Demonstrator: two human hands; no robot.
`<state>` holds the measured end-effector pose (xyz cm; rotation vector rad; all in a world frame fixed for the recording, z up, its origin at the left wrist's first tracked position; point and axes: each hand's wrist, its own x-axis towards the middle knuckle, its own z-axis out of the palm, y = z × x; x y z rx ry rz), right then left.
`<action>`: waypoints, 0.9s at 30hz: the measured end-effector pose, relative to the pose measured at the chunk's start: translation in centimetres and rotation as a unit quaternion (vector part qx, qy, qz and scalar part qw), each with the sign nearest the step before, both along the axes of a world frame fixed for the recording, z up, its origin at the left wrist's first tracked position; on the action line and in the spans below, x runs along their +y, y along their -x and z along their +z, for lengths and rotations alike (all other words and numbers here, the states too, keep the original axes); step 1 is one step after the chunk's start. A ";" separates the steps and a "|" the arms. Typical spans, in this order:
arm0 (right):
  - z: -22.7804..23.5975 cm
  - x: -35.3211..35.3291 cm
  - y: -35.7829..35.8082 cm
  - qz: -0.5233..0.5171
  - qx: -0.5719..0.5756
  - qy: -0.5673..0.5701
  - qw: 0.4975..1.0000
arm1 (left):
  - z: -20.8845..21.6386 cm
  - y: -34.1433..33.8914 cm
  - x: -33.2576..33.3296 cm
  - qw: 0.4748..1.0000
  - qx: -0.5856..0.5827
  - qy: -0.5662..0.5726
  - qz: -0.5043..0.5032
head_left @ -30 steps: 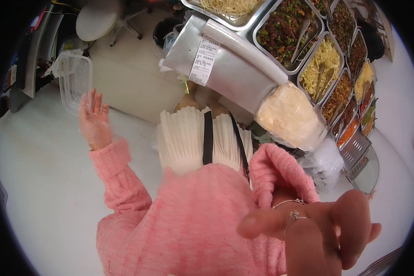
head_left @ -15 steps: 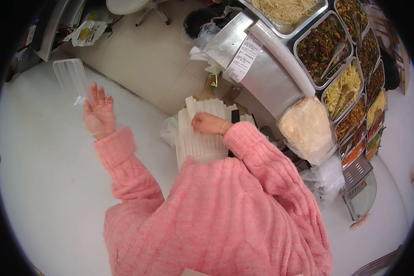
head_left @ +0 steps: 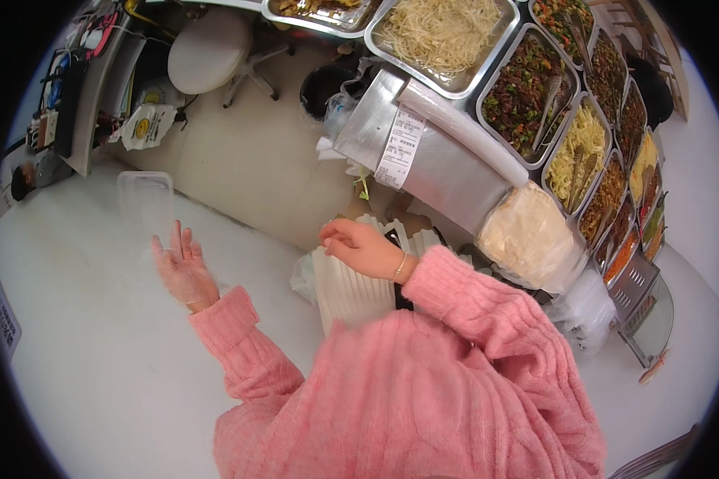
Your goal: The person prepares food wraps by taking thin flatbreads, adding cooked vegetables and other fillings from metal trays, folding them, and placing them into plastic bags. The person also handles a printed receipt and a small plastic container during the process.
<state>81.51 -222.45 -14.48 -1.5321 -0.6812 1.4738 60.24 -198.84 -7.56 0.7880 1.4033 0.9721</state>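
My left hand, in a thin clear glove, is raised over the white counter at the left, palm turned up and fingers spread. Just beyond its fingertips is a clear plastic container, see-through and hard to make out; whether the fingers touch it I cannot tell. Bare and with a thin bracelet on the wrist, my right hand hovers in front of my body, above a white pleated skirt. Its fingers are curled loosely together, and nothing shows in them.
Steel trays of cooked food, some with tongs, line the right. A bag of pale flatbreads lies nearer, below a metal sheet bearing a printed slip and a clear plastic roll. A round stool stands beyond the counter.
The whole view has shifted and turned, bringing more of the stool and trays in. My right hand has come a little left and its fingers show more sharply; my left hand stays spread beside the container.
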 end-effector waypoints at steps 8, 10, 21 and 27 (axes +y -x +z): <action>7.7 -8.4 -13.7 -0.097 -0.172 0.142 0.970 | 0.4 -6.9 -0.1 0.995 0.059 0.030 -0.074; 8.1 -11.9 -16.5 -0.194 -0.170 0.209 0.943 | -0.2 -9.4 -0.3 0.994 0.053 0.033 -0.089; 2.7 -18.6 -28.1 -0.371 -0.446 0.161 0.798 | 1.0 -18.8 -2.6 0.987 0.067 0.014 -0.144; -2.3 -14.5 -30.2 -0.348 -0.513 0.223 0.752 | 1.6 -21.3 -0.3 0.983 0.056 -0.024 -0.176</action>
